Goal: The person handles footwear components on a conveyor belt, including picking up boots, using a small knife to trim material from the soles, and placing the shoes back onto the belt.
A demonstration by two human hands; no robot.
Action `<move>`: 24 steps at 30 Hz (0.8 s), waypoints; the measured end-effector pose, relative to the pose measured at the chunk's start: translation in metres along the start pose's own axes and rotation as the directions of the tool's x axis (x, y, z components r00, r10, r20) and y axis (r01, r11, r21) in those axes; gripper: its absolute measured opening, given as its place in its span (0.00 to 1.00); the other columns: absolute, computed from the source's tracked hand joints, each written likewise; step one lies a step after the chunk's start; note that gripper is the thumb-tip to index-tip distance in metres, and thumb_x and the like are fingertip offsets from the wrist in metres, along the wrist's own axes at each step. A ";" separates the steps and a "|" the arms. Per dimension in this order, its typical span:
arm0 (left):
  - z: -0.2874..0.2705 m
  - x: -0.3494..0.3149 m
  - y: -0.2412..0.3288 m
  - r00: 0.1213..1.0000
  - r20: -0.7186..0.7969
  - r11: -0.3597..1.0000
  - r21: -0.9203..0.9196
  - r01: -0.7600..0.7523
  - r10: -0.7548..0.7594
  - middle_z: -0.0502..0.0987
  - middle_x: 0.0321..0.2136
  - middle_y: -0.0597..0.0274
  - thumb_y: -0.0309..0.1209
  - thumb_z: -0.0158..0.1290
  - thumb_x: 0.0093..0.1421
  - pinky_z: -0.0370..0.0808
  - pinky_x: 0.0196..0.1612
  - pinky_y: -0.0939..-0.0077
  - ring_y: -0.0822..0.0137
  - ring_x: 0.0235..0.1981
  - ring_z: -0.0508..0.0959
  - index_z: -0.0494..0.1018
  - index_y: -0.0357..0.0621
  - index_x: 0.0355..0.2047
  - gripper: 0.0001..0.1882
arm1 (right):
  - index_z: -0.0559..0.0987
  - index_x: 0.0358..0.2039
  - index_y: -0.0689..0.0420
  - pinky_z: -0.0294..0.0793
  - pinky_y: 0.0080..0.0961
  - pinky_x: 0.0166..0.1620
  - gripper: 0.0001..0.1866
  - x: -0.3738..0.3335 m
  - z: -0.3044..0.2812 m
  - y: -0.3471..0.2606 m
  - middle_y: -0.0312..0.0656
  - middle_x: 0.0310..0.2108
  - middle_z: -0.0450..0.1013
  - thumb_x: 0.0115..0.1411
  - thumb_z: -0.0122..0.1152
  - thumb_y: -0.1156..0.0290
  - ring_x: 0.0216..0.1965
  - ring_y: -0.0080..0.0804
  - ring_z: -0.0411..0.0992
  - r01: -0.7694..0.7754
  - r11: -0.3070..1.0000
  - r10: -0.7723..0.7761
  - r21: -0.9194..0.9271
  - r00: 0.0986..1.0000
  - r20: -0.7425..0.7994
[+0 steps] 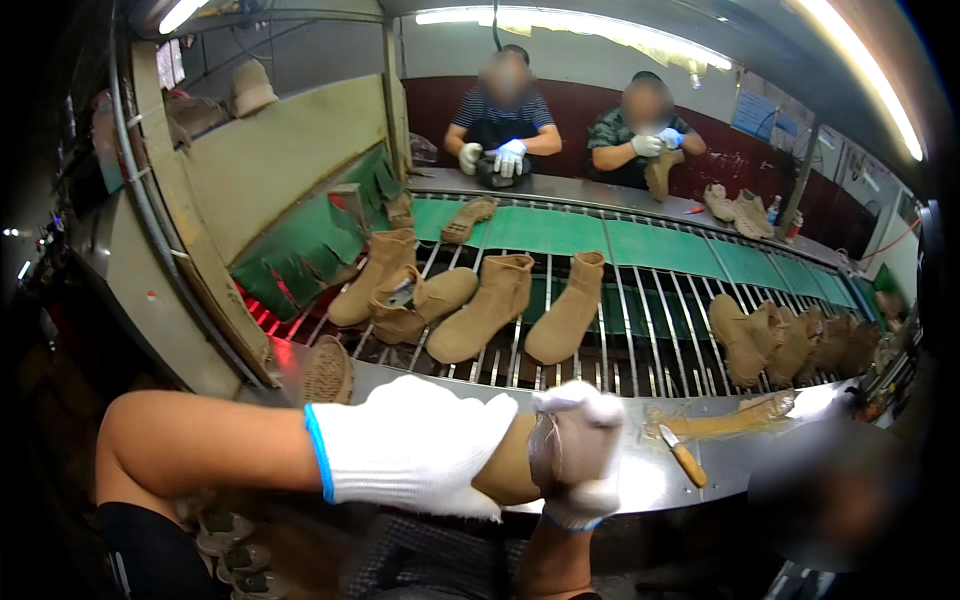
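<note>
Partly, left hand [430,445] and right hand [588,440] hide a tan shoe [512,465].

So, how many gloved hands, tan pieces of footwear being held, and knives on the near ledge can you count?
Gloved hands: 6 (near person's left hand and right hand; co-workers' hands, four)
Held tan footwear: 2 (near piece, far boot)
Knife: 1
Total: 9

White tube light [570,20] above maroon wall [430,120]
</note>
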State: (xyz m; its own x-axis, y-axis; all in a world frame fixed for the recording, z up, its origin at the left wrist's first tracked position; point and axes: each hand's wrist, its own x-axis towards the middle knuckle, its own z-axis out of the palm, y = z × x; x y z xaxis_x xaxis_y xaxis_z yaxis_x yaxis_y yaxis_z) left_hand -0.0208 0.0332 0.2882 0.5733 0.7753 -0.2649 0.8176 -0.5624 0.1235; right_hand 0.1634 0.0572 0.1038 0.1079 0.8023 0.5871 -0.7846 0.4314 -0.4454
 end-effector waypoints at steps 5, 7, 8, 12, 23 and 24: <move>-0.008 0.020 0.001 0.992 0.011 0.992 0.013 -0.128 0.128 0.84 0.33 0.47 0.63 0.65 0.59 0.84 0.33 0.53 0.43 0.31 0.87 0.69 0.36 0.55 0.43 | 0.74 0.55 0.59 0.65 0.45 0.68 0.42 0.016 -0.011 -0.021 0.57 0.58 0.71 0.42 0.79 0.52 0.61 0.48 0.69 -0.044 0.979 0.080 -0.201 0.980 0.179; -0.005 0.025 0.001 0.983 0.010 0.982 0.042 -0.182 0.182 0.84 0.32 0.47 0.62 0.65 0.60 0.84 0.33 0.53 0.44 0.30 0.87 0.69 0.35 0.54 0.42 | 0.75 0.53 0.57 0.66 0.46 0.67 0.38 0.007 -0.003 -0.016 0.56 0.56 0.70 0.42 0.80 0.56 0.61 0.48 0.69 -0.020 0.988 0.014 0.151 0.999 0.039; -0.007 0.028 0.002 0.978 0.023 0.977 0.049 -0.210 0.209 0.84 0.31 0.47 0.62 0.65 0.60 0.84 0.32 0.53 0.44 0.30 0.87 0.69 0.35 0.54 0.42 | 0.76 0.53 0.57 0.67 0.47 0.67 0.39 0.006 -0.007 -0.021 0.56 0.57 0.70 0.42 0.81 0.54 0.62 0.49 0.68 -0.025 0.999 0.023 0.021 0.996 0.085; -0.014 0.039 0.010 0.964 0.118 0.968 0.050 -0.244 0.237 0.84 0.30 0.45 0.60 0.66 0.60 0.84 0.33 0.52 0.43 0.32 0.87 0.69 0.33 0.52 0.41 | 0.78 0.49 0.54 0.75 0.63 0.64 0.37 -0.004 -0.015 -0.036 0.53 0.54 0.71 0.36 0.81 0.59 0.59 0.61 0.72 -0.078 0.985 0.081 -0.155 0.997 0.011; -0.007 0.054 0.002 0.901 -0.070 0.903 0.034 -0.427 0.429 0.82 0.22 0.54 0.46 0.65 0.58 0.80 0.24 0.55 0.53 0.21 0.84 0.84 0.38 0.28 0.20 | 0.76 0.38 0.57 0.71 0.59 0.67 0.17 0.015 -0.016 -0.067 0.52 0.52 0.72 0.57 0.73 0.61 0.58 0.54 0.73 -0.164 0.903 0.216 -0.397 0.972 0.090; -0.004 0.055 0.001 0.892 -0.103 0.898 0.033 -0.439 0.440 0.82 0.22 0.55 0.46 0.64 0.59 0.79 0.23 0.55 0.54 0.21 0.84 0.84 0.39 0.28 0.19 | 0.75 0.35 0.57 0.71 0.57 0.67 0.12 0.021 -0.013 -0.074 0.51 0.51 0.72 0.60 0.67 0.63 0.58 0.52 0.73 -0.192 0.853 0.264 -0.484 0.961 0.084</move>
State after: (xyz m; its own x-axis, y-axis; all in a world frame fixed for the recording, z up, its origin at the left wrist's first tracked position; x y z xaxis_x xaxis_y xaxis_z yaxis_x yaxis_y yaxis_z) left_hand 0.0116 0.0760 0.2778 0.8767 0.4738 -0.0838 0.4807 -0.8549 0.1953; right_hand 0.2315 0.0474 0.1404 -0.1547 0.8502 0.5031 -0.3947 0.4137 -0.8204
